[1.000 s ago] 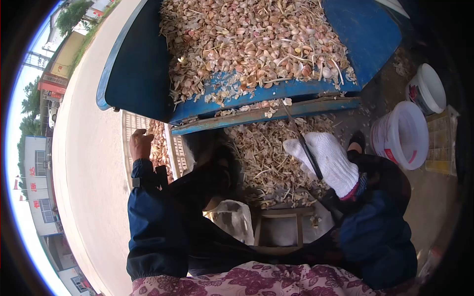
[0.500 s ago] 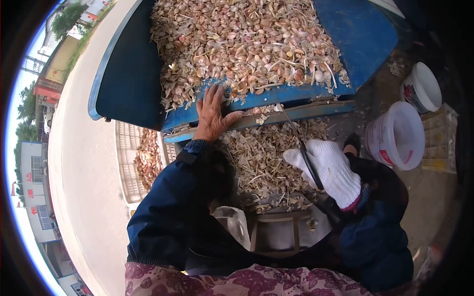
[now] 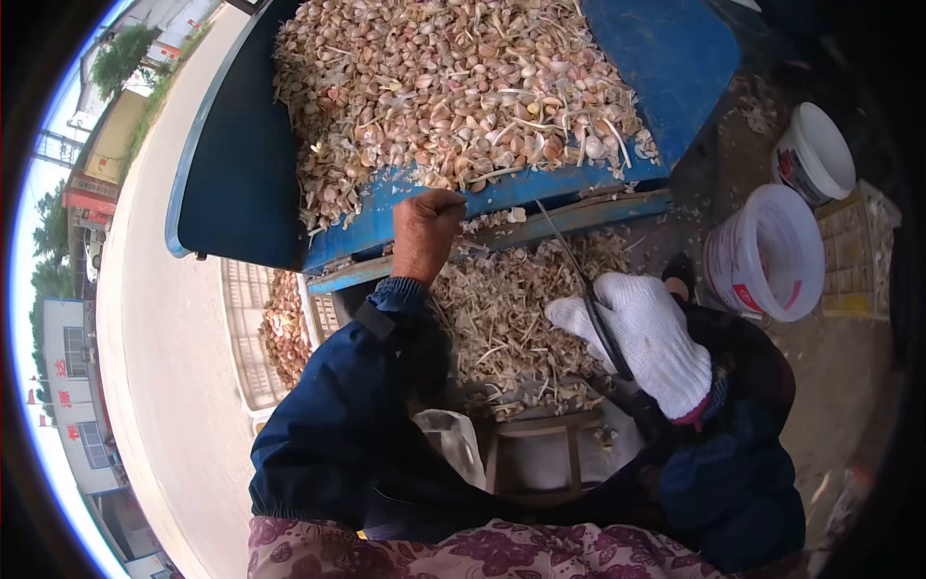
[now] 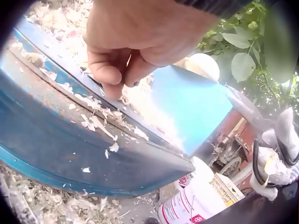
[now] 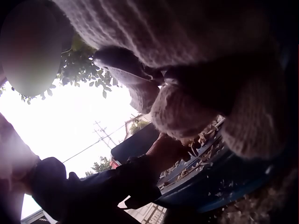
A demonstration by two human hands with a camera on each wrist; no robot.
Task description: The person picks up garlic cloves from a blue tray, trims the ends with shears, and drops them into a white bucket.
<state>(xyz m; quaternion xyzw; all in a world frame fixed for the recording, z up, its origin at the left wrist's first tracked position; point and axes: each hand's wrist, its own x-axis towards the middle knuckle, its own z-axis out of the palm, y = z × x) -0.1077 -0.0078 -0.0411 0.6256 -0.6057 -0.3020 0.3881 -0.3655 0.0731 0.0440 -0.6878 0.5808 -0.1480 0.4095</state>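
Observation:
My bare left hand [image 3: 424, 234] is over the front lip of the blue tray [image 3: 338, 246], fingers curled downward. In the left wrist view its fingertips [image 4: 113, 89] are right at the lip, among loose skins; I cannot tell whether anything is inside the curl. Garlic cloves [image 3: 463, 92], with skins and stalks, are heaped in the tray behind it. My right hand [image 3: 651, 333], in a white knitted glove, grips black-handled scissors [image 3: 608, 333]. Their thin blades point up towards the tray's front edge. Curved black handles show around the glove [image 4: 266, 179] in the left wrist view.
A white crate [image 3: 241, 328] of cloves stands to the left, below the tray. Skins and stalks [image 3: 511, 309] are piled between the legs, before a wooden frame [image 3: 576, 458]. Two white buckets [image 3: 719, 256] [image 3: 837, 154] and a yellowish crate [image 3: 854, 265] are at right.
My left hand has moved from over the crate of cloves to the tray's front lip, spread there half a second ago, and is now curled. The right hand keeps holding the scissors, nearly still.

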